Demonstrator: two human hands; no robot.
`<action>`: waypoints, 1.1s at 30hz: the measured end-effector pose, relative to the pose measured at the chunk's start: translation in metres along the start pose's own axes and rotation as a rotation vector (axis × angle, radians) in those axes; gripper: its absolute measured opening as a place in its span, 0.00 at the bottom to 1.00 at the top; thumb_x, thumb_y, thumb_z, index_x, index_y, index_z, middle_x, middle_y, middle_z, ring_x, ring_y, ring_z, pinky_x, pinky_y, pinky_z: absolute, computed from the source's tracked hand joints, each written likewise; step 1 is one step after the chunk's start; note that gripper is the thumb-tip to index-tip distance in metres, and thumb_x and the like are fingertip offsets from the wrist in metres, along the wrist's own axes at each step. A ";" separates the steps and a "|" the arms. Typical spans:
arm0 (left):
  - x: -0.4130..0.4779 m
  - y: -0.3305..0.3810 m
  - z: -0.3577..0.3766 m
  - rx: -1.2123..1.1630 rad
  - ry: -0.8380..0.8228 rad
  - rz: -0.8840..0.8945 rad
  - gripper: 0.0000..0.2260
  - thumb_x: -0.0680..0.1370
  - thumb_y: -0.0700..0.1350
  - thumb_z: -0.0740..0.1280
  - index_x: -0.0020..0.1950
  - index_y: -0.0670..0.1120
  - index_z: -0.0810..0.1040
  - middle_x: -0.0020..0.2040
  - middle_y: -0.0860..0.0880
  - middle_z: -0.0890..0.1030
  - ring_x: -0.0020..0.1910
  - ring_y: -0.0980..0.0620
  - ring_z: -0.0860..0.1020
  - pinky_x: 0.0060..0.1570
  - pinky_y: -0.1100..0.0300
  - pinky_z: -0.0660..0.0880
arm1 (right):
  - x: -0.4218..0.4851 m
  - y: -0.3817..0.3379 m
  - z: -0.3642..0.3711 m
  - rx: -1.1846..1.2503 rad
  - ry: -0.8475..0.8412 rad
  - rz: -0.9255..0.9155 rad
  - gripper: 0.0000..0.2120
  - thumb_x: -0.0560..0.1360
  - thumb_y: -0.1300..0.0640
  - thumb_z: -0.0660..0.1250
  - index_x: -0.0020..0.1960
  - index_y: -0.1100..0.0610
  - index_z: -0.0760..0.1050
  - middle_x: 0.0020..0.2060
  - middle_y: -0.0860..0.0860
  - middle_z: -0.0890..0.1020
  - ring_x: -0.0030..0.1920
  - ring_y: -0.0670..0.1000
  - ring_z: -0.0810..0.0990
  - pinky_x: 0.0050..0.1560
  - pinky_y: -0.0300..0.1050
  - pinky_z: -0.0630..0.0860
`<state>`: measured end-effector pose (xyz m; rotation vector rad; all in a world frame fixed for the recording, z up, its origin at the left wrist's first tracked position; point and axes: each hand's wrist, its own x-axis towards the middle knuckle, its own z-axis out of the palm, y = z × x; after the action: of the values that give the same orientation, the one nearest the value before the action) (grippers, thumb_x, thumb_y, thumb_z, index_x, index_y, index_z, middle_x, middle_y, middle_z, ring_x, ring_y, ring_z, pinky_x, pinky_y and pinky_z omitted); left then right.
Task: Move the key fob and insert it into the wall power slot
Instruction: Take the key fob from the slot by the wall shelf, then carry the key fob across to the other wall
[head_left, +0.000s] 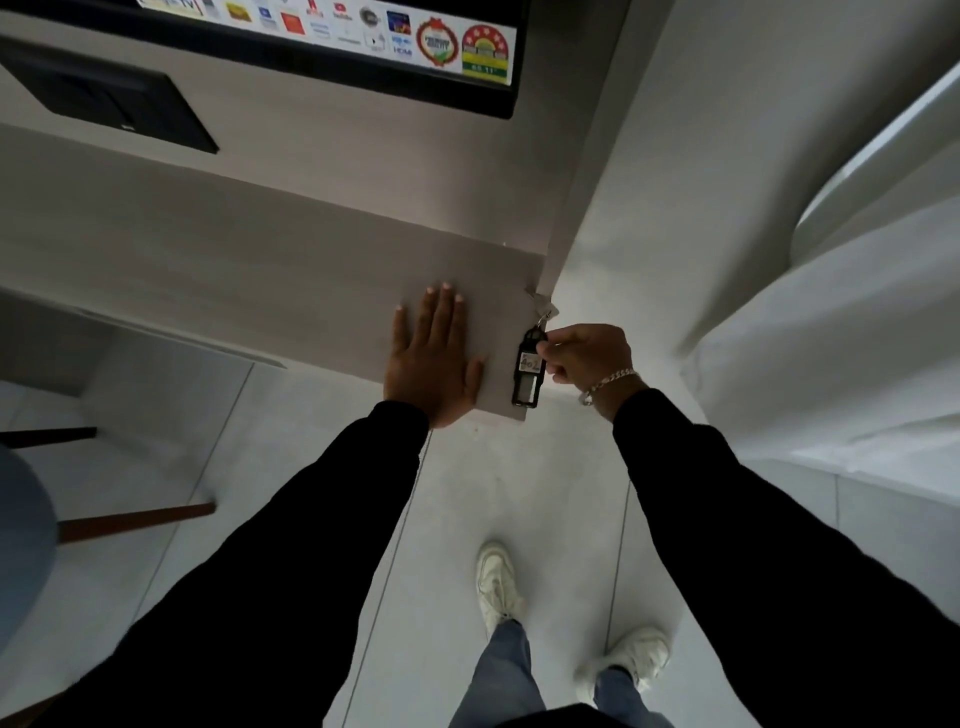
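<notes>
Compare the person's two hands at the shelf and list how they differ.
The left hand lies flat and open on the shelf, fingers spread; the right hand is curled, pinching the key fob near the shelf's edge. The right wrist has a bracelet; the left wrist shows none. Both come from black sleeves.

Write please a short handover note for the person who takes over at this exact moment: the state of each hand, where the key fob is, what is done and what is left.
Left hand: open, flat, palm down on the grey shelf, near its front right corner. It holds nothing.
Right hand: fingers pinched on the upper end of the black key fob, which lies at the shelf's right edge; a key on its ring points toward the wall corner.
Done: the fob is gripped.
Left: lift the fob, carry it to the wall power slot and insert it. No slot is clearly in view; the dark wall panel at upper left cannot be identified.
</notes>
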<state>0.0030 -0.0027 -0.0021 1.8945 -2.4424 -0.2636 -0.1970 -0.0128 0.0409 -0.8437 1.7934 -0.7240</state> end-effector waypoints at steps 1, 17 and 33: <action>0.000 -0.001 0.000 0.008 -0.007 0.033 0.36 0.79 0.60 0.47 0.82 0.39 0.56 0.83 0.40 0.57 0.83 0.40 0.55 0.80 0.34 0.54 | 0.000 0.000 -0.003 0.034 -0.039 0.021 0.03 0.69 0.65 0.73 0.42 0.65 0.82 0.28 0.56 0.77 0.27 0.50 0.73 0.29 0.37 0.78; -0.031 0.095 -0.011 -0.295 -0.044 0.233 0.31 0.85 0.54 0.55 0.82 0.39 0.53 0.84 0.41 0.53 0.84 0.43 0.50 0.82 0.44 0.48 | -0.075 0.005 -0.112 0.294 -0.181 0.029 0.03 0.71 0.66 0.71 0.39 0.62 0.79 0.33 0.57 0.80 0.31 0.51 0.77 0.30 0.38 0.78; -0.063 0.361 -0.065 -0.437 0.230 0.607 0.32 0.83 0.54 0.52 0.82 0.37 0.53 0.84 0.39 0.52 0.84 0.41 0.47 0.82 0.40 0.47 | -0.190 0.096 -0.364 0.420 -0.016 -0.146 0.01 0.70 0.66 0.72 0.40 0.63 0.81 0.32 0.57 0.81 0.27 0.49 0.77 0.28 0.38 0.78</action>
<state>-0.3177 0.1371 0.1235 0.9121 -2.4032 -0.4653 -0.5074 0.2322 0.1867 -0.6960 1.4986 -1.1378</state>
